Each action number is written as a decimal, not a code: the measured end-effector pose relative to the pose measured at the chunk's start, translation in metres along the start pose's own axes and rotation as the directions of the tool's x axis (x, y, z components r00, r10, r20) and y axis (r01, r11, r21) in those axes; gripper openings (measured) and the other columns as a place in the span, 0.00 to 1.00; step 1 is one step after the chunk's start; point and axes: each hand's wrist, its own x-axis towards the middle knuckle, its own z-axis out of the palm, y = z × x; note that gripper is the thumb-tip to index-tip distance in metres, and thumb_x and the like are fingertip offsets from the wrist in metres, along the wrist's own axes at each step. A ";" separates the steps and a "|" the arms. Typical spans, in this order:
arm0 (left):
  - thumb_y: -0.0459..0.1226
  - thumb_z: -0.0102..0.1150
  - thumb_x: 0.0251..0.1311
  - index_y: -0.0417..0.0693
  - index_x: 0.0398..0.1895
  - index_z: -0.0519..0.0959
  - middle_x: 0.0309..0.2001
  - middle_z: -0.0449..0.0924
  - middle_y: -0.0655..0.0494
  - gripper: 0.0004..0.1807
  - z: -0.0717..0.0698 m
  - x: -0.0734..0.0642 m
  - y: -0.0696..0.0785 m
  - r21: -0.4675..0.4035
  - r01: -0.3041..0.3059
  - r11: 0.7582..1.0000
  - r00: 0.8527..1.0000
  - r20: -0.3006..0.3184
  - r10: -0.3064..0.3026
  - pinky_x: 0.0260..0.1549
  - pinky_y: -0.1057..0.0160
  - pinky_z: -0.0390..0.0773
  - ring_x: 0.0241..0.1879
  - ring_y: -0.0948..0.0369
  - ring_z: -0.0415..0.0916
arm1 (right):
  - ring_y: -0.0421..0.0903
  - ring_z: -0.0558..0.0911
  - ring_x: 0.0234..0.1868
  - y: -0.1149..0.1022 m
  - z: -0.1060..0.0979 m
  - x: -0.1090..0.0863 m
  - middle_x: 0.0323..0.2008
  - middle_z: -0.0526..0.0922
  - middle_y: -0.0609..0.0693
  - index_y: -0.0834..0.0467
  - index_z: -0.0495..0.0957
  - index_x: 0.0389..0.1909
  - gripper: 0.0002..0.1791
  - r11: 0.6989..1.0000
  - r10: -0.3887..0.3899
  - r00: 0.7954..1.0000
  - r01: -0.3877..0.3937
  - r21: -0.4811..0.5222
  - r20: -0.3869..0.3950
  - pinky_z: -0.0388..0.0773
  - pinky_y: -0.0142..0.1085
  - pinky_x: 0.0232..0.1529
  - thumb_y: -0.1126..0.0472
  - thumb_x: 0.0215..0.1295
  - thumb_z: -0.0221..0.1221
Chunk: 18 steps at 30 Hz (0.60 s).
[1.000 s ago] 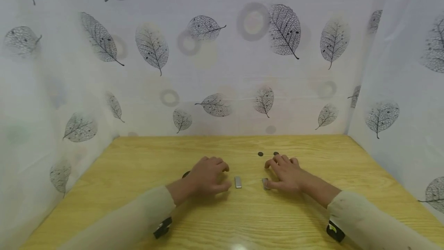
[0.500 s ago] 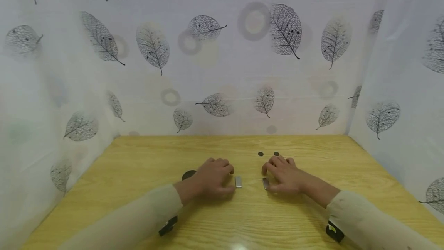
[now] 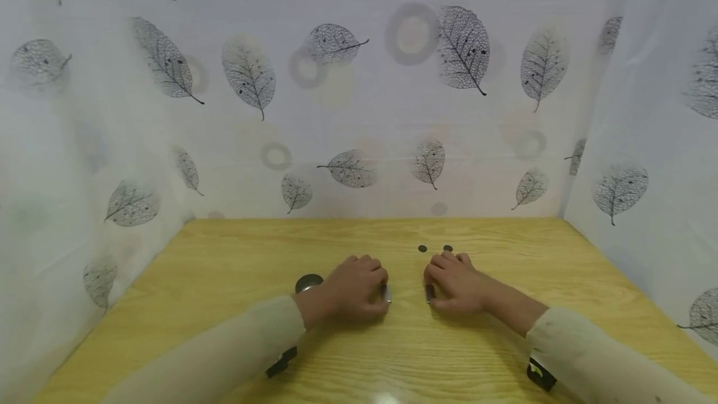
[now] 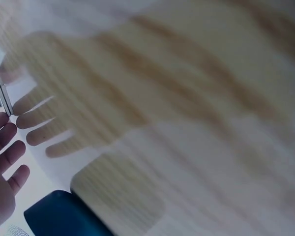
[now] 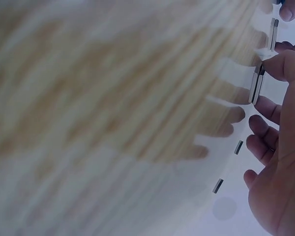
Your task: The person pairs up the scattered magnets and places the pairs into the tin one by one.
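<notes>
Where the left sleeve comes in: it slants up from about seven o'clock, and a black piece shows at seven from its cuff.
Large disc: dark and round, at nine o'clock from the left hand, partly hidden behind the wrist.
Left hand: fingers bent, held narrow, thumb and fingertip pinching the left block at its ends.
Left block: thin, grey and metal-looking, at three o'clock from the hand's middle; whether it touches the table is hard to tell.
First small disc: dark, flat on the wood at about half past ten from the right hand.
Right block: much like its partner, apart from it, at about eight o'clock from the right hand.
Second small disc: dark, near twelve o'clock, just beyond the knuckles.
Right hand: fingers bent, thumb and fingertip pinching the right block.
Right sleeve: pale, coming in from about five o'clock.
Leaf-patterned cloth: hangs at twelve o'clock, behind the table.
</notes>
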 end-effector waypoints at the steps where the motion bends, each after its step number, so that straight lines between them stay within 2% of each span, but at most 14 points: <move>1: 0.57 0.54 0.61 0.55 0.45 0.79 0.42 0.77 0.62 0.20 0.001 0.001 0.000 -0.004 -0.001 1.000 1.000 0.003 0.001 0.44 0.61 0.73 0.40 0.63 0.71 | 0.38 0.64 0.41 0.000 0.000 0.000 0.38 0.70 0.36 0.42 0.73 0.38 0.11 1.000 0.001 1.000 -0.001 0.000 -0.002 0.59 0.44 0.45 0.50 0.55 0.63; 10: 0.54 0.55 0.61 0.54 0.46 0.79 0.43 0.76 0.61 0.18 0.001 0.003 -0.001 -0.009 0.026 1.000 0.998 0.055 -0.025 0.42 0.62 0.72 0.40 0.63 0.69 | 0.39 0.65 0.41 0.001 0.002 0.002 0.38 0.71 0.37 0.45 0.75 0.38 0.12 0.999 -0.048 0.998 0.049 0.006 -0.031 0.58 0.41 0.43 0.51 0.53 0.64; 18: 0.54 0.55 0.63 0.53 0.47 0.78 0.44 0.75 0.61 0.19 0.000 0.003 0.000 -0.028 0.049 0.998 0.996 0.081 -0.046 0.44 0.61 0.73 0.41 0.63 0.70 | 0.39 0.66 0.42 0.000 0.003 0.004 0.38 0.71 0.37 0.45 0.75 0.39 0.13 0.999 -0.035 0.999 0.035 0.005 -0.017 0.59 0.42 0.44 0.50 0.54 0.64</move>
